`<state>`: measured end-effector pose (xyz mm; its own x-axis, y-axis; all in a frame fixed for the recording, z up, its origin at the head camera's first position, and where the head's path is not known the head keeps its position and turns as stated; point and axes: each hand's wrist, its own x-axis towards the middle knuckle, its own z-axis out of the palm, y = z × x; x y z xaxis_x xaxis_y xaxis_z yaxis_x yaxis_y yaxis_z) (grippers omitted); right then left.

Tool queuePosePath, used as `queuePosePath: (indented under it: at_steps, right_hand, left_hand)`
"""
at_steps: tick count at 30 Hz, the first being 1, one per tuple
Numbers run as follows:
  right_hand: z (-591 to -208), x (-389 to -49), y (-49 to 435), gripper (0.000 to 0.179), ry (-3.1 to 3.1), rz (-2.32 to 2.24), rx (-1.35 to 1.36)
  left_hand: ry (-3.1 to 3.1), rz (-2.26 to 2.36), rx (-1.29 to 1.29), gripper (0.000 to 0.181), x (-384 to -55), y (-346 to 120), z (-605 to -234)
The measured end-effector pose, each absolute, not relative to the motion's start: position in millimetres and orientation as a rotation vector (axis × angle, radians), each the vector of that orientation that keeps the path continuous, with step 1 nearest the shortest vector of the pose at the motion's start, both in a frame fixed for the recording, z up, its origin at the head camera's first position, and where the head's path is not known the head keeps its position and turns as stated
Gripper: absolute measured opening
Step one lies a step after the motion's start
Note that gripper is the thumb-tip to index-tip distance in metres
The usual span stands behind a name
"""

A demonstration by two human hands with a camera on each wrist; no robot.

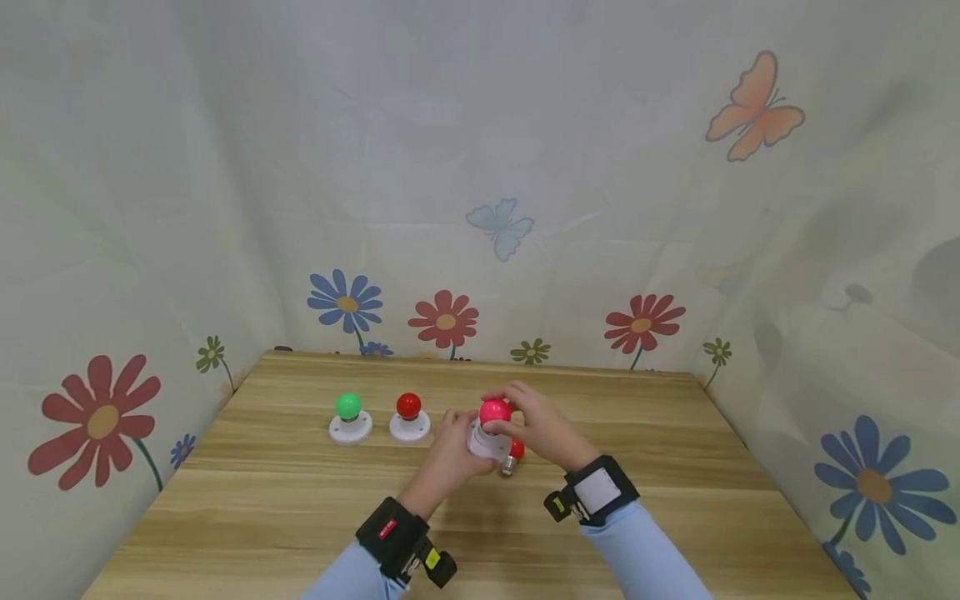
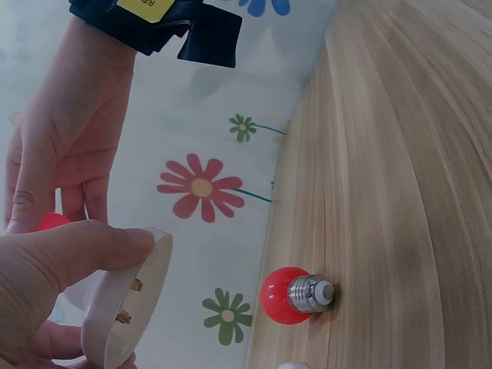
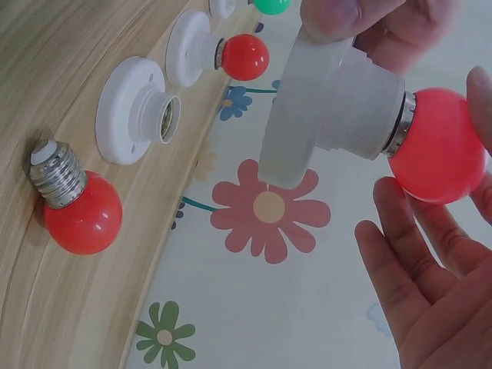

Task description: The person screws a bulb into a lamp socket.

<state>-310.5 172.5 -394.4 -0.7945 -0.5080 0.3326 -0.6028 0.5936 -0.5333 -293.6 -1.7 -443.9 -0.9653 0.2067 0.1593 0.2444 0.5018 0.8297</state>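
Noted in the head view, low and just right of centre: a held socket [image 1: 487,447], white, raised off the wooden table [image 1: 300,517] and tilted, with a held bulb [image 1: 495,412] of pinkish red seated in its neck. Found there a grip by the left hand [image 1: 448,454] on the socket's disc-shaped base, with the thumb along the rim at lower left of the left wrist view. Found also a pinch by the right hand [image 1: 543,427] on the globe, between thumb and fingers. Confirmed at upper right of the right wrist view: a band of metal (narrow, but plain enough) between neck and globe. Confirmed at lower left of the left wrist view: brass-coloured terminals [image 2: 123,317] in the socket's underside.

Recorded at left of the right wrist view, lying on the table: a loose red bulb [image 3: 84,214], metal screw end toward upper left. Recorded above and right of it: an open-mouthed socket [image 3: 119,115], also white. Sighted left of the hands in the head view: a mounted red bulb [image 1: 408,406], upright in its base, and farther left a green bulb [image 1: 348,406], likewise mounted. Seen behind: a pale backdrop [image 1: 375,125] printed with flowers and butterflies.
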Motion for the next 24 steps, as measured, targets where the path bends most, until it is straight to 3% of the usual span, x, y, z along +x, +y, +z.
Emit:
queuePosePath:
  at_steps: [11,24]
  right_hand:
    - [-391.4,-310.2,179.6,0.055,-2.671,1.016,1.243]
    - [-399.3,-306.8,172.2,0.048,-2.645,0.992,1.011]
  left_hand:
    - [-2.683,-1.454,-0.423,0.074,-292.9,-1.6,-442.1]
    - [-2.696,-1.456,-0.432,0.073,-293.3,-0.8,-444.0]
